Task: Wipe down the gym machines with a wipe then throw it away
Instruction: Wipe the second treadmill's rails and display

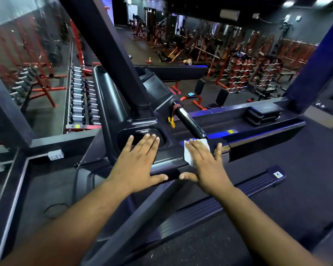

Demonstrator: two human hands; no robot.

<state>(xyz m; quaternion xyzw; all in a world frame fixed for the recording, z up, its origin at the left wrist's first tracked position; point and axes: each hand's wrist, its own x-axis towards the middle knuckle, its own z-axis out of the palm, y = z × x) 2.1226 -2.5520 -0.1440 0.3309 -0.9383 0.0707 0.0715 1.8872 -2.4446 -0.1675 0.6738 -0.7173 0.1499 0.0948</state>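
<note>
On the treadmill console (161, 162), the left hand (137, 169) lies spread flat beside the round cup holder (140, 134), contents not visible. The right hand (206, 169), fingers straight, presses the white wipe (188, 154) right of it. Yellow stickers are unreadable.

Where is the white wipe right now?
In the head view, right of centre: the wipe lies flat on the treadmill console under the right hand.

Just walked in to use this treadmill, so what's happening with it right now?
A person is wiping it down. Their right hand presses a white wipe flat against the treadmill's console ledge, below the black handlebar. Their left hand rests open on the console beside the round cup recess. The wipe is in use, not yet thrown away.
</note>
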